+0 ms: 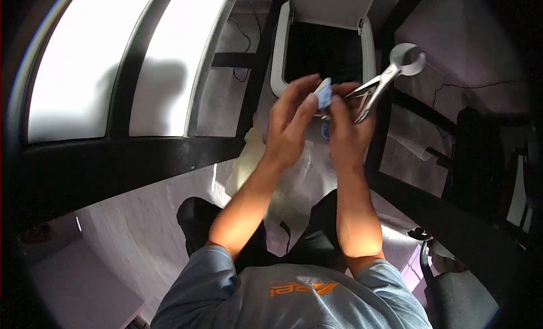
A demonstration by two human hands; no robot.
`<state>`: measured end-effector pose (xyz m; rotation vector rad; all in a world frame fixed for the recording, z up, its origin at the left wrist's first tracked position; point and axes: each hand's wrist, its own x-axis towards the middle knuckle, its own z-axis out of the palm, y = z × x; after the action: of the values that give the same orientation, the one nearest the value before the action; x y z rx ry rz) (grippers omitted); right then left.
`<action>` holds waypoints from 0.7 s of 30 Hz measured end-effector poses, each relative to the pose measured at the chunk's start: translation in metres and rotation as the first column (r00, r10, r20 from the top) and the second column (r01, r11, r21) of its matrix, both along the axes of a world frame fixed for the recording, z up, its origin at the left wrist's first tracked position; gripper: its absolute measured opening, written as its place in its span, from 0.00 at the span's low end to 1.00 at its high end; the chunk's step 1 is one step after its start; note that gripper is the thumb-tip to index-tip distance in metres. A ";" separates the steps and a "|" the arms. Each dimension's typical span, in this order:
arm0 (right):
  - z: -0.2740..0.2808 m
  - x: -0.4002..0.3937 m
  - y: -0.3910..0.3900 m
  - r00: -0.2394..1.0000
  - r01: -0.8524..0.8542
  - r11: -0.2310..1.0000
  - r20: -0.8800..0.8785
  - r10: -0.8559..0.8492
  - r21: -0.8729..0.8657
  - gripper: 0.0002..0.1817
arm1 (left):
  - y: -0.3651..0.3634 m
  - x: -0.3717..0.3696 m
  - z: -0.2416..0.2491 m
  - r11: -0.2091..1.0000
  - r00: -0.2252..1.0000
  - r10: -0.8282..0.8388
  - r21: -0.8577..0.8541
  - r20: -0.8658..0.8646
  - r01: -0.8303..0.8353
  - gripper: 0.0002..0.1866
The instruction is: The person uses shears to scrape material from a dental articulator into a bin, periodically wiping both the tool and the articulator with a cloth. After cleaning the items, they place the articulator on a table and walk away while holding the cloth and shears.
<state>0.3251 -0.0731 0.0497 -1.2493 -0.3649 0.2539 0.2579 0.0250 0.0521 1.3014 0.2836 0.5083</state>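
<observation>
My left hand (289, 118) and my right hand (349, 128) are raised close together in front of me. Between their fingertips is a small crumpled light-blue and white piece (324, 95), which may be cloth or paper. A silvery plier-like tool with a ring-shaped, open-ended head (390, 73) sticks out to the upper right from my right hand. Its handles run along the palm and fingers, partly hidden. Just below the hands shows a small round blue thing (325, 131), too small to name.
Beyond the hands is a white-rimmed container (278, 60) with a raised lid and dark inside. Black frame bars (130, 165) stand left and right, with bright white panels (169, 63) at left. A pale yellowish cloth-like piece (247, 162) is near my left forearm. Cables (452, 85) lie at right.
</observation>
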 end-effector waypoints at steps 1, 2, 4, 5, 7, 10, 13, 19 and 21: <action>0.001 -0.009 0.005 1.000 -0.011 1.000 0.003 0.011 -0.001 0.10 | -0.003 -0.007 -0.001 0.998 1.000 -0.012 -0.060 0.001 0.012 0.26; 0.000 -0.018 0.011 1.000 -0.022 1.000 0.010 0.022 0.001 0.10 | -0.007 -0.011 -0.003 0.984 0.997 -0.035 -0.170 0.073 0.047 0.28; 0.001 -0.030 0.017 0.999 -0.055 0.998 0.004 0.055 0.021 0.09 | -0.012 -0.016 -0.005 0.937 0.989 0.009 -0.346 0.147 0.043 0.29; 0.004 -0.035 0.019 0.997 -0.076 0.996 -0.009 0.077 0.040 0.08 | -0.012 -0.019 -0.006 0.902 0.983 0.036 -0.430 0.178 0.045 0.29; 0.006 -0.038 0.023 0.994 -0.103 0.992 -0.011 0.104 0.072 0.08 | -0.008 -0.026 -0.001 0.896 0.989 0.022 -0.442 0.149 0.047 0.29; -0.004 -0.035 0.023 0.989 -0.146 0.988 0.037 0.144 0.053 0.10 | -0.006 -0.032 0.004 0.930 0.997 0.049 -0.367 0.053 -0.026 0.25; -0.010 -0.037 0.020 0.988 -0.150 0.985 0.054 0.146 0.088 0.12 | -0.004 -0.040 -0.008 0.983 0.995 0.094 -0.154 -0.027 -0.097 0.21; -0.016 -0.028 0.012 0.981 -0.177 0.973 -0.055 0.187 0.151 0.21 | -0.006 -0.061 -0.019 0.929 0.991 0.129 -0.346 -0.039 -0.134 0.16; -0.020 -0.017 0.007 0.974 -0.197 0.966 -0.076 0.212 0.166 0.24 | -0.005 -0.076 -0.021 0.933 0.996 0.068 -0.349 -0.055 -0.083 0.15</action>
<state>0.3079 -0.0663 0.0300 -1.0409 -0.4261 0.4500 0.1822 0.0200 0.0309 0.9552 0.4410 0.4705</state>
